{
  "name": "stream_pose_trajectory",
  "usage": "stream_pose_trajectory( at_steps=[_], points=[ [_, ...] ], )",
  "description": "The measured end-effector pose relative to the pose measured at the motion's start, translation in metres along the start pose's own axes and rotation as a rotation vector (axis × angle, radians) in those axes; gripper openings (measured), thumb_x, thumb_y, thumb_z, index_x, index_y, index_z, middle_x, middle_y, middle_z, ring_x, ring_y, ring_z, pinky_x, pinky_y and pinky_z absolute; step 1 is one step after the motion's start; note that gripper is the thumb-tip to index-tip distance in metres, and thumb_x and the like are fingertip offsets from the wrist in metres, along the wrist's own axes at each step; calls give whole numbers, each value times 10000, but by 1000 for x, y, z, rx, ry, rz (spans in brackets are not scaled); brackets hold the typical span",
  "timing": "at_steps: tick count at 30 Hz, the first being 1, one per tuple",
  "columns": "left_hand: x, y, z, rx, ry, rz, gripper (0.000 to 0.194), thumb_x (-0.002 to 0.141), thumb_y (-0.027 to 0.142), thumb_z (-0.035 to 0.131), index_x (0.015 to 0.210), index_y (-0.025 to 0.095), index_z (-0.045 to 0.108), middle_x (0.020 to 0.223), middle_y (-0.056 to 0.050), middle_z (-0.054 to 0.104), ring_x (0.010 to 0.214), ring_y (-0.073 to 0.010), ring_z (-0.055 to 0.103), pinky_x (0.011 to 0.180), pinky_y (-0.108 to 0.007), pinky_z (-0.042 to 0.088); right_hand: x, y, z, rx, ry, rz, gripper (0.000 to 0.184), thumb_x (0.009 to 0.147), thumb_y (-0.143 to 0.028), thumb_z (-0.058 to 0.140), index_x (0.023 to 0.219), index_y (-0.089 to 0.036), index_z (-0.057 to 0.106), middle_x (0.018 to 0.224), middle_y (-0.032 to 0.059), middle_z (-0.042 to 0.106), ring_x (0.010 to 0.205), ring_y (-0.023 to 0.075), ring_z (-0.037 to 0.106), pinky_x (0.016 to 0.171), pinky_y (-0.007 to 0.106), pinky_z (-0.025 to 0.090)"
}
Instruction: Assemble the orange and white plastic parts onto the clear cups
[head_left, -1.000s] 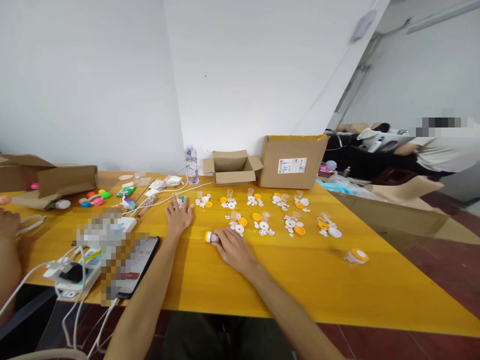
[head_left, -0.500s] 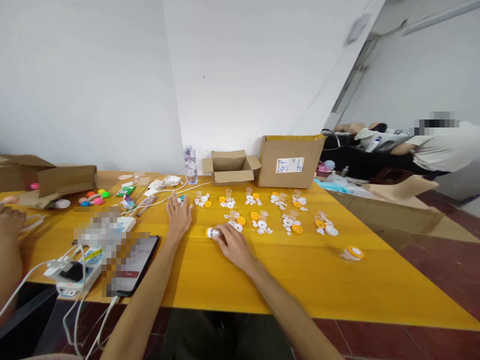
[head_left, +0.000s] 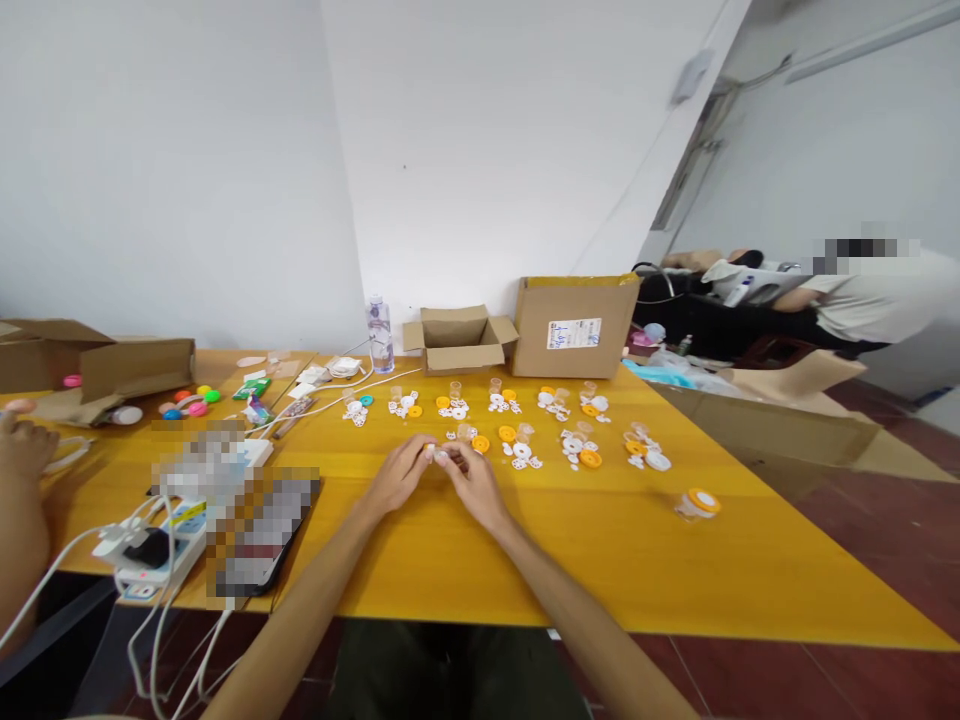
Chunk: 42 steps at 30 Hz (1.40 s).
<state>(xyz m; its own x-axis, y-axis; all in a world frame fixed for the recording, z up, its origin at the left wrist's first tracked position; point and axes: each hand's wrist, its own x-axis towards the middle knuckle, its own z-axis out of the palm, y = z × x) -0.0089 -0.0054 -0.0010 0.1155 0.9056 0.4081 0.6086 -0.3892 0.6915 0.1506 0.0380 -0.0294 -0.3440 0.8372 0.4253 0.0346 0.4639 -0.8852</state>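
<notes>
A small clear plastic jar with an orange-and-white lid [head_left: 439, 455] is pinched between my two hands above the table, mostly covered by fingers. My left hand [head_left: 399, 474] is closed on its left end. My right hand [head_left: 475, 486] grips its other end with thumb and fingers. Just beyond the hands lie groups of loose parts: an orange ring lid [head_left: 480, 444], a white disc [head_left: 523, 452], small white perforated pieces [head_left: 454, 410] and clear cups [head_left: 455, 391]. One group at the left has a teal ring [head_left: 366, 400].
A jar with an orange lid [head_left: 703, 502] lies at the right. Behind the parts stand an open carton [head_left: 465, 357], a closed carton [head_left: 574, 350] and a water bottle [head_left: 380, 345]. A phone [head_left: 281, 530], a power strip [head_left: 161, 550] and cables are at left, beside another person's hand [head_left: 26, 445].
My left hand has come from the far-left group of parts to the jar, uncovering the teal ring. My right hand has lifted the jar slightly, and both hands now hold it.
</notes>
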Motion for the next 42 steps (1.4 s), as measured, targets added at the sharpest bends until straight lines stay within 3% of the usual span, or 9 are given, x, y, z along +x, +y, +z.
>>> stream_pose_trajectory(
  at_steps=[12,17,21,25,30,36,42],
  points=[
    [7,1,1,-69,34,-125,415,972,488,375,675,212,463,637,38,508,640,-133,472,665,-261,408,-5,-2,1,-67,-31,-124,150,817,-252,589,968,-254,594,968,36,653,828,195,622,764,330,536],
    [9,3,0,-72,68,-132,420,960,501,363,658,220,440,612,39,494,612,-132,461,641,-262,400,-3,-3,2,-66,-27,-28,271,784,-355,697,1011,-249,593,963,29,668,812,195,623,757,329,532],
    [8,2,0,-40,77,-128,431,955,517,353,644,227,423,593,40,482,592,-133,461,629,-265,392,-2,-4,2,-41,-115,51,184,895,-423,572,896,-242,607,793,-2,658,731,181,613,729,318,512],
    [7,-1,2,-16,86,-127,442,957,524,338,641,231,435,576,37,485,584,-139,471,624,-269,397,-3,-3,2,-36,-107,-2,143,851,-368,614,924,-246,593,849,-2,671,749,178,616,736,312,512],
    [7,1,2,-11,98,-123,454,954,538,322,635,235,432,564,33,483,571,-144,462,618,-277,395,-4,-2,3,-66,-94,-29,233,809,-363,665,996,-251,584,955,10,686,797,180,624,771,318,514],
    [8,1,1,10,60,-134,450,957,532,325,635,234,424,569,33,477,589,-146,465,625,-277,391,-4,-3,3,-25,-133,26,183,896,-429,561,921,-247,570,784,-10,649,707,175,600,670,301,486],
    [7,-1,3,21,58,-144,465,974,509,316,631,227,453,592,19,524,623,-152,505,641,-277,411,-5,-1,3,-32,-95,-21,190,801,-333,647,942,-250,550,908,-1,646,767,179,592,737,320,504]
  ],
)
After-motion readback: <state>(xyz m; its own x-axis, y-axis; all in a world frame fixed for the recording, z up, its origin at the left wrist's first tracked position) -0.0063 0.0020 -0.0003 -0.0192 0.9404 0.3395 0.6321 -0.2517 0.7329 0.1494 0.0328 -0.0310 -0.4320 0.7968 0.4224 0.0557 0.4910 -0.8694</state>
